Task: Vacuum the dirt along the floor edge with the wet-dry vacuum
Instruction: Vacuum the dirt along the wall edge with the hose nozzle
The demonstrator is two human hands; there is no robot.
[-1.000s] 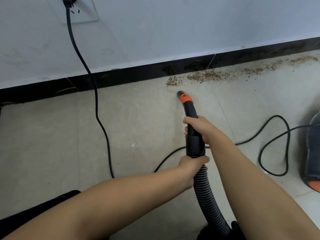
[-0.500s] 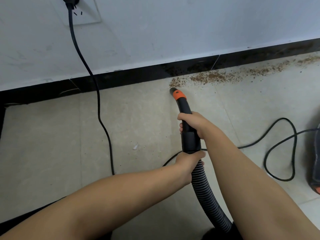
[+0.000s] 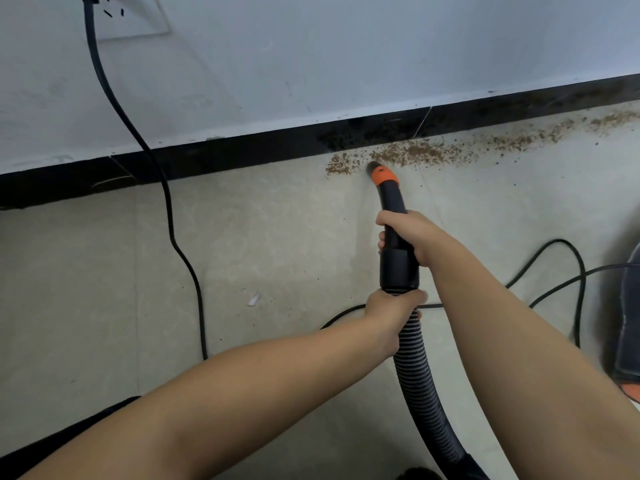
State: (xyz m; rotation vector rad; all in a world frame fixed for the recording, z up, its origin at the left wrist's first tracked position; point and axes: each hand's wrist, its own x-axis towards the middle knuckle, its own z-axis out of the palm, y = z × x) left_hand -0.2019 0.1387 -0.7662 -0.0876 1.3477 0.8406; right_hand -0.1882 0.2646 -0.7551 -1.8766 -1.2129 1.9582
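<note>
The right hand (image 3: 412,237) was wrapped around the black rigid plastic wand (image 3: 393,209) of the vacuum, and the left hand (image 3: 391,310) gripped the ribbed grey-black flexible hose (image 3: 415,368) just below the cuff. The orange-collared nozzle tip (image 3: 379,171) sat at the near edge of the brown granular dirt (image 3: 412,154), which ran in a band along the floor beside the black skirting strip (image 3: 242,154), thinning out toward the right.

Most of the band looked uncollected, and a small patch lay left of the nozzle; sweeping only rightward would probably have left that patch behind. The narrow mouth covered little of the band's width, so a fast pass could have scattered grains instead of lifting them, and crumbs tight against the skirting might have stayed put if the tip was held off the wall.

A black power cord (image 3: 173,237) hung from the white wall socket (image 3: 135,15) and crossed the beige tiled floor (image 3: 86,289), looping behind the arms toward the dark vacuum body (image 3: 628,323) at the right edge. Pulling the hose further along could have dragged the unit onto that loop or strained the plug.
</note>
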